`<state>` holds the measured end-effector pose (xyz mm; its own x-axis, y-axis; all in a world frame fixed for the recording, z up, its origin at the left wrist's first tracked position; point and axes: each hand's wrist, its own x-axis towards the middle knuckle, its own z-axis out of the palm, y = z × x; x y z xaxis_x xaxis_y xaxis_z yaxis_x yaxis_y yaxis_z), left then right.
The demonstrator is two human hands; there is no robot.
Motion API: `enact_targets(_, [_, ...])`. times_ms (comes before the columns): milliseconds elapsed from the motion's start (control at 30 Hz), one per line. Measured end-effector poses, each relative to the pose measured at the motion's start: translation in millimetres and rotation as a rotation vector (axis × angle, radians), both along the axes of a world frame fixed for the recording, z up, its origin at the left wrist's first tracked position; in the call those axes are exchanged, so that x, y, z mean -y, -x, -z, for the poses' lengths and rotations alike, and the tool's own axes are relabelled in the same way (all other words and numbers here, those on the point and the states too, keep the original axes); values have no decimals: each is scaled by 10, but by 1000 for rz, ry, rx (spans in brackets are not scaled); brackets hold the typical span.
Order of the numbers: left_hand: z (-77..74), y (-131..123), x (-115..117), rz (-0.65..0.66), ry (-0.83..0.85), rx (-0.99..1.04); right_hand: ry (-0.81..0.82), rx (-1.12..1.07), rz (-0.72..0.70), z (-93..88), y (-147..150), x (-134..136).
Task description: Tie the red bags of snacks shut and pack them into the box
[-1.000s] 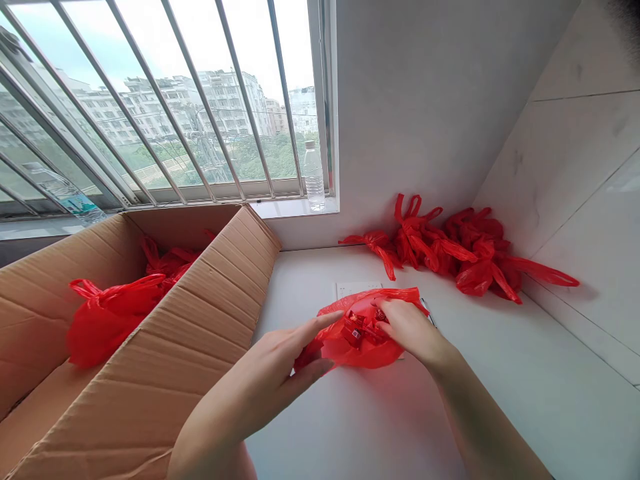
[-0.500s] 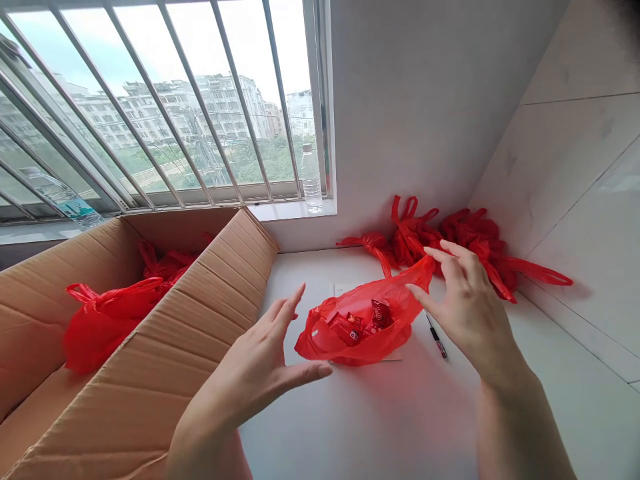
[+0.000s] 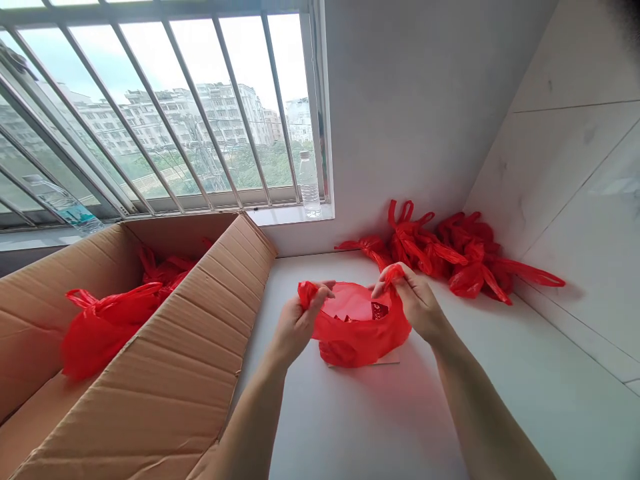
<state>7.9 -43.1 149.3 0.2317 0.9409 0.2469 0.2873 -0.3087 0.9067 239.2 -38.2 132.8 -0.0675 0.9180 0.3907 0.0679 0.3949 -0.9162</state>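
Observation:
A thin red plastic bag (image 3: pixel 363 340) stands on the white table with its mouth held wide. My left hand (image 3: pixel 297 327) is closed on the bunched left side of the bag's rim. On the opposite side, my right hand (image 3: pixel 417 303) pinches the gathered right handle. Inside the bag, a dark red wrapped packet (image 3: pixel 379 311) shows at the right; the tips of other small red packets peek over the front edge, and the rest of them are hidden by the bag's wall. A flat sheet or card lies partly under the bag.
At the left is an open cardboard box (image 3: pixel 180 353) with a red bag (image 3: pixel 107 320) and more red plastic inside. Several tied red bags (image 3: pixel 425 243) lie against the wall. A clear bottle (image 3: pixel 310 187) stands on the sill of the barred window, and another bottle (image 3: pixel 65 203) leans farther left.
Both hands, open and apart from the bag's sides before, have moved inward and closed on its rim. The bag's mouth is lifted and rounder. The pen on the table is now hidden.

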Motion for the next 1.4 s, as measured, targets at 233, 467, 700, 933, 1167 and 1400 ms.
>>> enact_targets(233, [274, -333, -42, -55, 64, 214, 232, 21, -96, 233, 481, -11])
enact_targets(467, [337, -402, 93, 18, -40, -145, 187, 94, -103, 156, 558, 101])
enact_targets(700, [251, -353, 19, 205, 228, 281, 339, -284, -184, 227, 420, -79])
enact_targets(933, [265, -166, -137, 215, 377, 431, 128, 85, -344, 106, 233, -33])
enact_targets(1167, [147, -160, -48, 161, 328, 371, -263, 386, 83, 166, 269, -28])
enact_targets(1400, [150, -195, -38, 220, 379, 254, -407, 559, 133, 183, 310, 15])
